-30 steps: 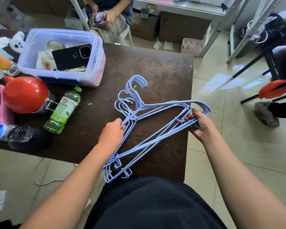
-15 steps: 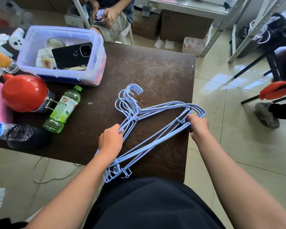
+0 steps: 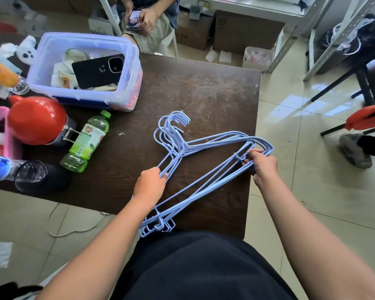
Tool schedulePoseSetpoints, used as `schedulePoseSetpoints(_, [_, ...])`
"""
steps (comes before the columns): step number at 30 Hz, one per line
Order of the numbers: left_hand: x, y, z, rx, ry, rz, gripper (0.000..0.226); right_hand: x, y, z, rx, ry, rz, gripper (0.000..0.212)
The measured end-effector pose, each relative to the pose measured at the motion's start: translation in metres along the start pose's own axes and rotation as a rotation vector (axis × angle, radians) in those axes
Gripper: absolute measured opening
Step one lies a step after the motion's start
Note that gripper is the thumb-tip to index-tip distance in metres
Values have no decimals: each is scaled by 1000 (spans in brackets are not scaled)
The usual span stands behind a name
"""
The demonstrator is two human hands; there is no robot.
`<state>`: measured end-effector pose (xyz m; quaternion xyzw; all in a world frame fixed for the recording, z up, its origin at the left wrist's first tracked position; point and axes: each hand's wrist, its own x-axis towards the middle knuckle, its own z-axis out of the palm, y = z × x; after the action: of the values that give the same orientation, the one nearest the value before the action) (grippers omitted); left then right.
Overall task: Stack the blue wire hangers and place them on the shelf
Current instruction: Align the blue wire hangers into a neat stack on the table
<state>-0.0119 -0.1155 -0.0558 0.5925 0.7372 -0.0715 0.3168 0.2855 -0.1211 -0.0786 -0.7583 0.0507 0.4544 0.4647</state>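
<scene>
Several light blue wire hangers (image 3: 206, 176) lie bunched together over the near right part of the dark wooden table (image 3: 204, 94), hooks pointing away from me. My left hand (image 3: 149, 186) grips the left shoulder wires just below the hooks. My right hand (image 3: 261, 164) grips the bunch at its right end, near the table's right edge. The hangers' lower left ends hang past the near table edge, by my dark shirt. A grey metal shelf frame (image 3: 325, 33) stands at the back right.
On the table's left stand a clear plastic bin (image 3: 130, 68) holding a black phone, a red round lid (image 3: 36, 120), a green bottle (image 3: 86, 142) lying down and a dark cup (image 3: 31, 175). A seated person (image 3: 147, 20) is behind the table. Tiled floor lies to the right.
The hooks have drawn closer together into a tighter bunch. My right hand has shifted slightly inward along the right end of the hangers; my left hand keeps its hold.
</scene>
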Motion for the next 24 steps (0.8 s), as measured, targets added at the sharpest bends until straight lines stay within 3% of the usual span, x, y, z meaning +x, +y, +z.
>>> schedulePoseSetpoints(3, [-1, -2, 0, 7, 60, 36, 20, 2, 3, 2, -42, -12, 21, 15])
schedulePoseSetpoints(10, [5, -6, -1, -8, 55, 19, 17, 4, 7, 6, -97, 25, 66, 28])
schedulePoseSetpoints(18, [15, -6, -2, 10, 22, -21, 30, 0, 4, 6, -111, 44, 50, 25])
schedulePoseSetpoints(24, [19, -6, -10, 18, -46, 71, 33, -4, 4, 3, -119, 42, -11, 19])
